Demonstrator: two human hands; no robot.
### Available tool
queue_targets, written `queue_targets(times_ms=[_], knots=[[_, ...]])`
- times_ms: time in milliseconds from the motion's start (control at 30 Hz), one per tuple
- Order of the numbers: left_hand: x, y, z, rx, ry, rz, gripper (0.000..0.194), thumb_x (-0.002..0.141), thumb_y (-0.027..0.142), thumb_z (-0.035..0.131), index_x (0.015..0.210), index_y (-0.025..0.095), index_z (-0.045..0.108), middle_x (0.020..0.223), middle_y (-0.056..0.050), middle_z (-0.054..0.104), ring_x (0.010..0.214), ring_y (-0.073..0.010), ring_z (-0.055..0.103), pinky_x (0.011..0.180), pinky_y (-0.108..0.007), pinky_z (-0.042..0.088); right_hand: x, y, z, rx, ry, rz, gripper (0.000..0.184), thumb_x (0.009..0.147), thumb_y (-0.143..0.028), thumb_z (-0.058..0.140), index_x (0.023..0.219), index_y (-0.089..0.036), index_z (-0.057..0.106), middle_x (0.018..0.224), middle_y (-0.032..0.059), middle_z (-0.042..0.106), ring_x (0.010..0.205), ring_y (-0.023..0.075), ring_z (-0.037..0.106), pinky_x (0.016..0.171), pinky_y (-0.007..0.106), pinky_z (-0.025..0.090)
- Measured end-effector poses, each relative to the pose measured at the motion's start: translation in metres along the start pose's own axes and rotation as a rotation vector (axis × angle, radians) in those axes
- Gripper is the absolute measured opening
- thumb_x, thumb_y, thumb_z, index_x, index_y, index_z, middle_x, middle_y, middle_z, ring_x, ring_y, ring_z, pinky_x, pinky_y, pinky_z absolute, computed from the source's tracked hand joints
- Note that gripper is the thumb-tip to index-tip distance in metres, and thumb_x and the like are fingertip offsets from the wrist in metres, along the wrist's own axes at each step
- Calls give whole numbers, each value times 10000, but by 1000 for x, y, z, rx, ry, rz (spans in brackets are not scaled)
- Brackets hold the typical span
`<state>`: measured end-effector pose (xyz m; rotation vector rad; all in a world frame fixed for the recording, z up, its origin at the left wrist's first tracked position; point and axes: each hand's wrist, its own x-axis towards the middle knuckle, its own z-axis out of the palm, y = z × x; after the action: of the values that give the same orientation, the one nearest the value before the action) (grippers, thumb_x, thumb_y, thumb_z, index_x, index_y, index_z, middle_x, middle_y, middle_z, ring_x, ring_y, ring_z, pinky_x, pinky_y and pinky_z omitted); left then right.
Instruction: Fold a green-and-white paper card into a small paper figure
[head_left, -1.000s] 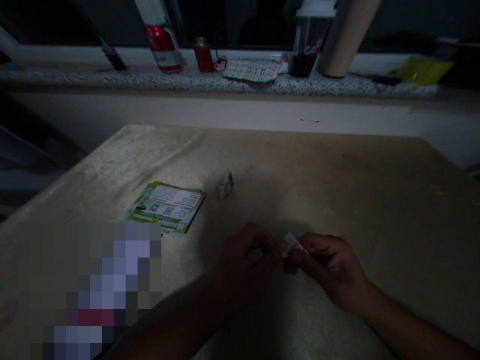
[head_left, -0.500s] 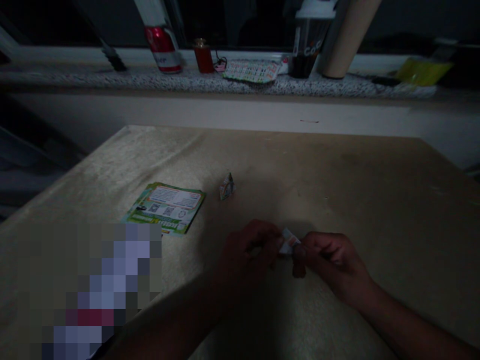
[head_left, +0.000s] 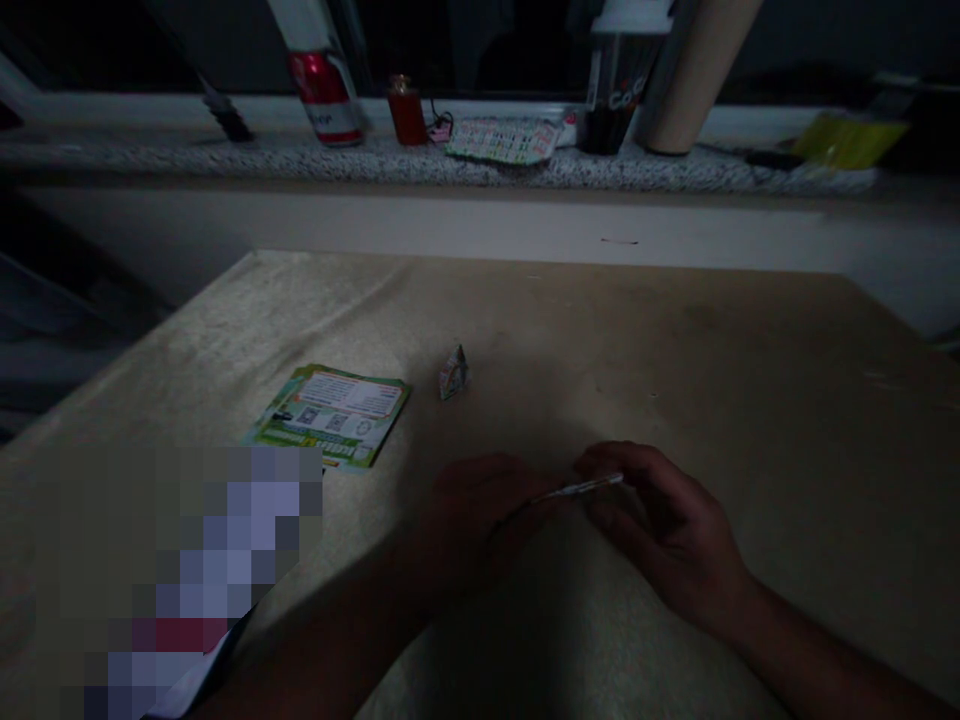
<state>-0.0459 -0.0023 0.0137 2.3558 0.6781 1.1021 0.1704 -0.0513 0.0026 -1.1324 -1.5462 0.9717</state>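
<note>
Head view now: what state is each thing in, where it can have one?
Paper piece, held, seen nearly edge-on
Left hand, grip closed on the paper piece
Right hand, curled near the piece's end, contact unclear
Folded paper, standing on the table
Green packet, lying flat
Red-and-white container, upright
Red bottle, upright, cap on
Cup, upright, lid on
Patterned packet, lying on the sill
</note>
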Motion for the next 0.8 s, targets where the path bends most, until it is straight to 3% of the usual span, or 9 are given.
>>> queue_targets(times_ms=[67, 200, 367, 467, 633, 800], knots=[[0, 2, -1, -11, -29, -17, 233, 1026, 275, 542, 967, 139, 722, 717, -14, 711, 601, -105, 630, 588, -199, 478, 2, -1, -1, -74, 0, -147, 324, 910, -150, 706, 1202, -283, 665, 1050, 38, 727, 943, 170, 689, 805, 303, 546], [0, 4, 0, -28, -75, -36, 228, 1018, 277, 550, 958, 135, 718, 698, -17, 701, 609, -115, 640, 592, -206, 472, 9, -7, -3, -77, -52, -300, 253, 900, -50, 668, 1050, -239, 746, 824, 27, 718, 740, 158, 672, 643, 300, 535], [-1, 4, 0, 8, -79, -79, 146, 974, 263, 619, 1009, 143, 695, 823, -42, 728, 725, -141, 683, 688, -225, 509, 9, -11, -2, -88, -32, -307, 267, 876, -34, 682, 1022, -238, 773, 767, 31, 716, 688, 177, 672, 616, 328, 535], [-2, 5, -1, 10, -105, -94, 150, 986, 246, 594, 945, 160, 710, 759, -20, 712, 669, -127, 665, 652, -216, 487, 9, -14, -2, -110, -35, -340, 283, 873, -30, 681, 1046, -233, 777, 744, 40, 715, 665, 186, 669, 596, 336, 534], [1, 12, -2, -165, -59, -253, 136, 919, 239, 688, 818, 163, 740, 659, 14, 711, 546, -83, 627, 551, -175, 434, 10, -20, -1, -148, -21, -387, 260, 870, -28, 683, 1026, -213, 780, 688, 48, 702, 623, 187, 652, 548, 325, 508], [4, 17, -2, -243, 4, -337, 111, 866, 195, 720, 766, 168, 760, 612, 19, 707, 513, -75, 604, 517, -166, 419, 9, -15, 0, -163, 4, -289, 190, 870, -83, 720, 974, -235, 766, 718, 27, 723, 602, 159, 657, 532, 284, 514]])
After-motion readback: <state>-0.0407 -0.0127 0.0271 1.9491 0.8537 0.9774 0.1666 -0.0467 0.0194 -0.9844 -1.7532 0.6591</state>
